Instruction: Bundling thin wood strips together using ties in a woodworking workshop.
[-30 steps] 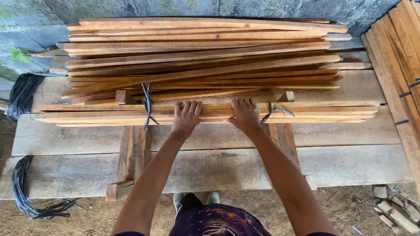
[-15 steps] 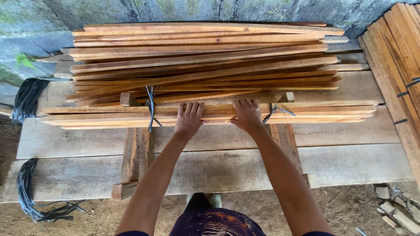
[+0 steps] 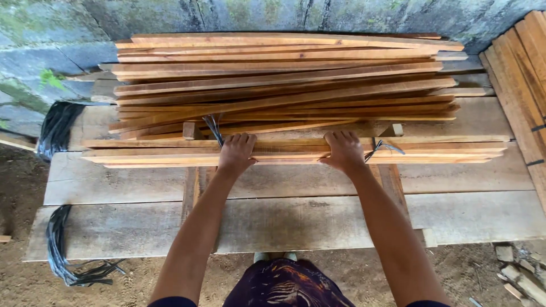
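Your left hand (image 3: 236,152) and right hand (image 3: 343,151) lie palm-down on the tied bundle of slats (image 3: 296,152), fingers curled over its far edge, gripping it from above. Over the last second your hands have kept the same hold; the left one now sits right beside the dark tie (image 3: 214,128) on the bundle's left, where earlier a gap showed between them. The hold looks settled rather than released, so the bundle is probably about to be shifted or lifted as one piece.

That bundle lies across the bench (image 3: 114,185), on two wooden cross blocks (image 3: 192,182). A second tie (image 3: 382,146) sits just right of your right hand. Behind the bundle, the loose pile of slats (image 3: 284,79) reaches back to the mossy wall (image 3: 68,28) and leans close to the bundle's far edge, crowding your fingertips. More slats (image 3: 520,74) lie to the bundle's right; black strapping (image 3: 57,128) hangs off the bench to its left.
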